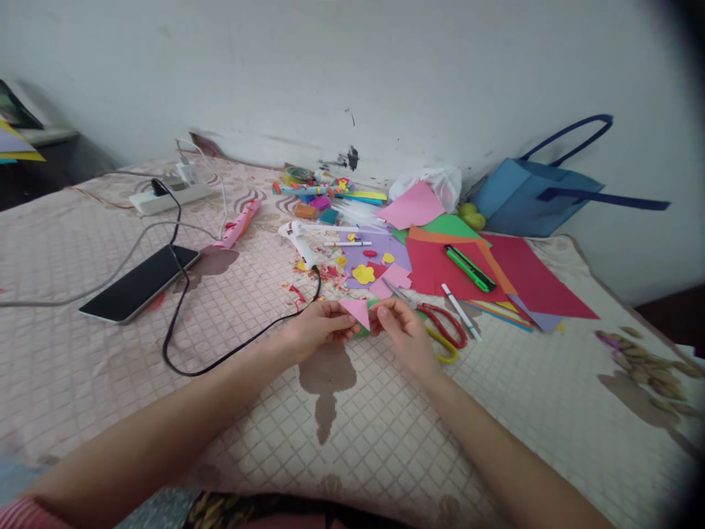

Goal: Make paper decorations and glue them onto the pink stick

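Observation:
Between both hands, over the front middle of the cloth, is a small folded pink paper triangle with a green piece of paper showing behind and below it. My left hand pinches the left side of the pink paper. My right hand is closed at the right edge, its thumb and finger on the green part. Right beside my right hand lie scissors with red handles and a second, yellow handle. A white glue gun rests just behind, its black cord running left.
Coloured paper sheets, a green cutter and white pens lie to the right. Paper flowers and scraps are behind my hands. A phone-like black tablet, a power strip and a blue bag stand farther out.

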`<state>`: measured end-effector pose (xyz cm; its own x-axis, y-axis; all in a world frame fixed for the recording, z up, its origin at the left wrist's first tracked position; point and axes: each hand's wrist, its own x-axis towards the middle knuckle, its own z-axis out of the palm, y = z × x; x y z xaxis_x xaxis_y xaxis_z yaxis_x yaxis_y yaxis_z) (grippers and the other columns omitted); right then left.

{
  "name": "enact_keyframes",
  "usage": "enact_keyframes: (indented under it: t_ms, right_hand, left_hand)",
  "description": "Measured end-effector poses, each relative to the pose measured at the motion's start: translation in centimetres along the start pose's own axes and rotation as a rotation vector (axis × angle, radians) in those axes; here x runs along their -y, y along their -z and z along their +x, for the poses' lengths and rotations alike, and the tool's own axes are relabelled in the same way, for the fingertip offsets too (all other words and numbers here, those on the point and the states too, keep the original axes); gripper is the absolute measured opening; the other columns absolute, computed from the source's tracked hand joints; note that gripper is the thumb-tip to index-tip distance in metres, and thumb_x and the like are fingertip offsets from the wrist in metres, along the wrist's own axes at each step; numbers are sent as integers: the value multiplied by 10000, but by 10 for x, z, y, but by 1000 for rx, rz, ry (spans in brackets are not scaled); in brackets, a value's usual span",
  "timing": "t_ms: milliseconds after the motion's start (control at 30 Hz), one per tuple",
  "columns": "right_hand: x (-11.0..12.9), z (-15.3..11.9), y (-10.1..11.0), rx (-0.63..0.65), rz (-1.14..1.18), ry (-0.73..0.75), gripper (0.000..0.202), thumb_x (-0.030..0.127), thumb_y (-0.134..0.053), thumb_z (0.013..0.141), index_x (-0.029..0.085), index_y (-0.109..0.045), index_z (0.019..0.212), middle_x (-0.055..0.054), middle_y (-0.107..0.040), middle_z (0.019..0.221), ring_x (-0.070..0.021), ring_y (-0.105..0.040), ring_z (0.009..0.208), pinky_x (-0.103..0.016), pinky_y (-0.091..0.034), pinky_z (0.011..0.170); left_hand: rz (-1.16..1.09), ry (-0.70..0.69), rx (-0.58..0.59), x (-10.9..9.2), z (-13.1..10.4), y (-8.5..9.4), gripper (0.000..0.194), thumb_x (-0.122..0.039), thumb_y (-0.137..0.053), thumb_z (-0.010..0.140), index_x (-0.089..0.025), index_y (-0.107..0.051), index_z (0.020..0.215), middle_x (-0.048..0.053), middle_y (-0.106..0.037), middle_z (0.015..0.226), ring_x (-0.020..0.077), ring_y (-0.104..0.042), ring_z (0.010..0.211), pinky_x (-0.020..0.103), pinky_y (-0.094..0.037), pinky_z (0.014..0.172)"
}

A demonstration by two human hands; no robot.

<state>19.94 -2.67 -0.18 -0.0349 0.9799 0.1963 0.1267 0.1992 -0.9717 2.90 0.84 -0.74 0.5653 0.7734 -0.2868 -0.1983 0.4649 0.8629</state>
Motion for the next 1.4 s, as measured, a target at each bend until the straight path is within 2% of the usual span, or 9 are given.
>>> enact_keyframes:
  t_ms: [233, 400, 533, 667, 800, 933, 1033, 1233, 1400]
  right_hand:
    - [-4, 1, -2, 80, 52, -57, 121, 309, -610, 774, 207, -557, 813, 22, -582, 700, -118, -549, 624, -260, -443, 604]
    - [-6, 1, 0, 71, 32, -73, 128, 308, -602, 777, 206, -542, 827, 11, -595, 698, -138, -573, 650, -273, -446, 612]
    - [-6, 2, 0, 83, 26, -63, 128, 311, -598, 780, 203, -535, 809, 3, -601, 689, -144, -571, 643, -278, -439, 601]
    - [-7, 0, -2, 60, -39, -5, 98, 256, -601, 772, 207, -526, 812, 5, -568, 746, -139, -553, 681, -276, -437, 623]
    - [-5, 0, 0, -27, -14, 35, 96, 214, -522, 818, 231, -509, 911, -9, -543, 873, -137, -541, 764, -270, -451, 651]
    - [1, 1, 4, 61, -81, 157, 269, 214, -509, 828, 280, -514, 1088, -56, -517, 1097, -173, -541, 914, -318, -478, 729]
    - [4, 3, 7, 106, -204, 252, 152, 218, -552, 806, 262, -609, 940, -60, -497, 1135, -205, -505, 1026, -329, -466, 769]
    - [-3, 5, 8, 30, -144, -5, 112, 320, -575, 797, 212, -567, 769, 18, -520, 647, -125, -488, 579, -257, -410, 532]
    - [-4, 4, 5, 60, -64, -72, 198, 397, -579, 793, 202, -588, 758, 19, -542, 617, -117, -488, 543, -253, -409, 512]
  left_hand:
    - [321, -211, 55, 1, 2, -2, 102, -218, -622, 696, -124, -609, 735, 0, -581, 652, 71, -499, 552, 187, -386, 537]
    - [390, -204, 79, -6, -3, -7, 141, -152, -545, 669, -146, -629, 783, 5, -596, 708, 99, -527, 622, 203, -415, 579]
    - [338, -186, 36, -8, -5, -8, 252, -341, -487, 803, -144, -632, 744, 33, -619, 738, 124, -555, 669, 221, -431, 604]
    - [358, -197, 21, -3, -3, -5, 289, -414, -600, 761, -129, -631, 724, 23, -619, 675, 89, -522, 572, 199, -397, 546]
    - [119, -33, 44, -4, -3, -3, 248, -357, -669, 730, -119, -608, 704, 18, -621, 662, 62, -519, 539, 179, -400, 529]
    - [-89, 185, 185, -9, -7, -3, 209, -282, -712, 704, -110, -595, 683, 7, -608, 619, 45, -515, 503, 161, -407, 505]
    - [-103, 260, 238, -8, -8, -3, 228, -312, -712, 705, -102, -624, 727, 10, -607, 600, 47, -522, 483, 159, -407, 488]
    - [127, -72, -107, -6, 0, -5, 551, -602, -480, 782, -79, -650, 760, 92, -664, 679, 125, -601, 601, 230, -468, 585]
    - [280, -133, -74, -8, -1, -4, 337, -442, -680, 688, -109, -636, 721, 46, -666, 665, 91, -572, 560, 209, -448, 571]
